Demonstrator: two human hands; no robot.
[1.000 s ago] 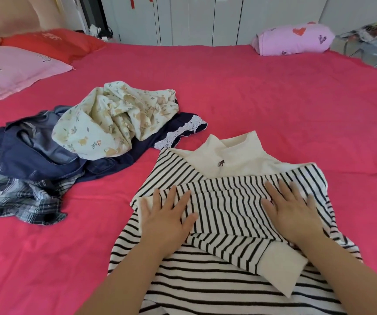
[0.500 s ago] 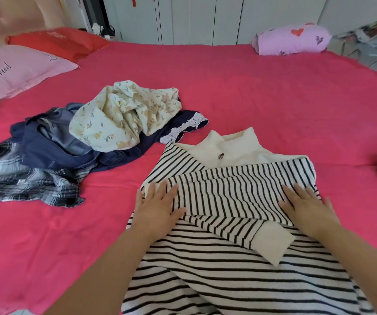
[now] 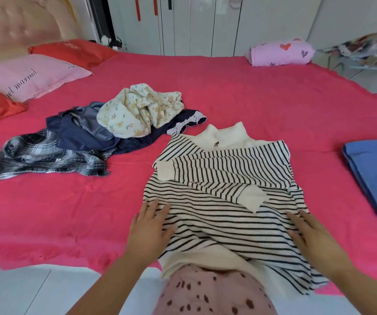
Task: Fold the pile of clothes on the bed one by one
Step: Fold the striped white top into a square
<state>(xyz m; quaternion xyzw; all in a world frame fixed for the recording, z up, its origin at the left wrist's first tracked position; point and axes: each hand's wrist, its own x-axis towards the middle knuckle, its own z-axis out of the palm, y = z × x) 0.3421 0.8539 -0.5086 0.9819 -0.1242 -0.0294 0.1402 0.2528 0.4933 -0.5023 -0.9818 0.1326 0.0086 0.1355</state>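
A black-and-cream striped sweater (image 3: pixel 223 201) lies flat on the pink bed (image 3: pixel 69 212), collar away from me, both sleeves folded across its chest. Its hem hangs over the bed's near edge. My left hand (image 3: pixel 150 230) rests flat with straight fingers on the sweater's lower left side. My right hand (image 3: pixel 312 235) lies flat on its lower right side. To the left sits the unfolded pile: a cream floral garment (image 3: pixel 137 114) on top of a navy garment (image 3: pixel 87 137) and a plaid shirt (image 3: pixel 44 158).
A folded blue cloth (image 3: pixel 376 173) lies at the right edge of the bed. Pink and red pillows (image 3: pixel 30 76) sit at the far left by the headboard. A purple heart-print bundle (image 3: pixel 280 52) is at the far side. White wardrobes stand behind.
Both hands slid down from the folded sleeves to the lower body of the sweater, near the bed edge. The view pulled back, revealing the blue cloth and the floor.
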